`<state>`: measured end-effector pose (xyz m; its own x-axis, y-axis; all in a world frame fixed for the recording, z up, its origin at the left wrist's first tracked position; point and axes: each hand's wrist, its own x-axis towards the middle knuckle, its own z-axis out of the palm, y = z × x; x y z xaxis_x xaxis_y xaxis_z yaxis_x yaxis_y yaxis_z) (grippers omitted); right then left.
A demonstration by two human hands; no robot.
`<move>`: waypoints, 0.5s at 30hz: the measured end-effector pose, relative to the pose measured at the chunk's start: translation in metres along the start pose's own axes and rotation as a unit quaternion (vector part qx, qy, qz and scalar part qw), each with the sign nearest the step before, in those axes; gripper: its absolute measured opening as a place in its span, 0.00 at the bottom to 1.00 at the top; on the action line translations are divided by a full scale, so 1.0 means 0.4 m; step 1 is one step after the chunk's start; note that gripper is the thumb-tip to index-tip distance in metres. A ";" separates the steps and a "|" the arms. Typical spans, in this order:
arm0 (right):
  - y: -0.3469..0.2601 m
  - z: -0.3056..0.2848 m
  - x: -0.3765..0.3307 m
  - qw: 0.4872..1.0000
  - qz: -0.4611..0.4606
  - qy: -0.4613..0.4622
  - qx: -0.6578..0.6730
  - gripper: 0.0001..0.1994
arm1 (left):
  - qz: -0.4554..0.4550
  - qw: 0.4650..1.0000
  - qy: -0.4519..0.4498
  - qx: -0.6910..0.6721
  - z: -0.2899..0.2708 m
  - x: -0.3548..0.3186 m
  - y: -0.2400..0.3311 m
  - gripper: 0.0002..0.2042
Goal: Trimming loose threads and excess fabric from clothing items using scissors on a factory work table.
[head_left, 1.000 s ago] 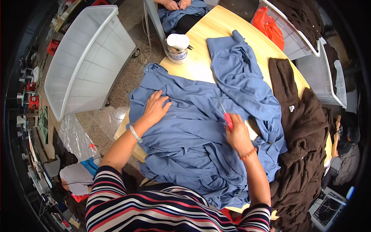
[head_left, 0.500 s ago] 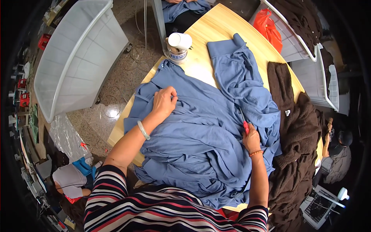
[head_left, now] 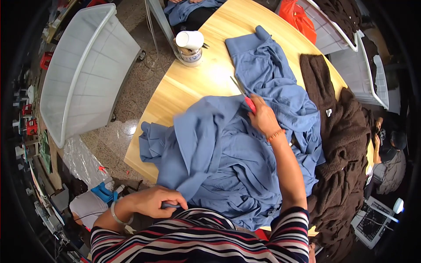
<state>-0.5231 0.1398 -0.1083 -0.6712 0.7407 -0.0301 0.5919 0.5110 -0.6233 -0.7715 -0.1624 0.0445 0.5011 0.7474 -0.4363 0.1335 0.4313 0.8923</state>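
Pale wood forms the round table (head_left: 193, 87), and a blue garment (head_left: 228, 153) lies bunched across it. At the garment's near edge the left hand (head_left: 153, 201) closes its fingers on a fold. Upon the garment's middle the right hand (head_left: 263, 118) grips red-handled scissors (head_left: 243, 94). Beside the garment lies brown cloth (head_left: 342, 144).

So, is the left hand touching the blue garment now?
Touching. The head view shows the left hand closed on a fold of the blue garment at the near table edge, with cloth passing under its fingers.
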 end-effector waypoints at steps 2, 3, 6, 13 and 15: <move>0.013 0.038 0.031 0.998 0.002 -0.044 -0.037 0.20 | -0.088 0.994 0.023 0.057 0.035 -0.009 -0.067 0.15; 0.011 0.048 0.038 0.998 0.007 -0.046 -0.036 0.20 | -0.124 0.986 0.077 0.083 0.053 -0.014 -0.109 0.16; 0.010 0.051 0.036 0.992 0.041 -0.072 -0.098 0.10 | -0.113 0.946 0.227 0.200 0.051 -0.009 -0.218 0.15; 0.066 -0.016 -0.073 0.996 0.013 -0.020 -0.087 0.13 | -0.129 0.914 0.317 0.216 0.000 0.030 -0.186 0.17; 0.067 0.003 -0.062 0.997 0.003 -0.002 -0.075 0.16 | -0.128 0.905 0.309 0.263 0.009 0.041 -0.208 0.20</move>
<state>-0.4910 0.1344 -0.1252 -0.6694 0.7420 -0.0362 0.6550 0.5666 -0.5000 -0.7714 -0.1880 -0.0365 -0.1563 0.8676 -0.4721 0.6482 0.4507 0.6137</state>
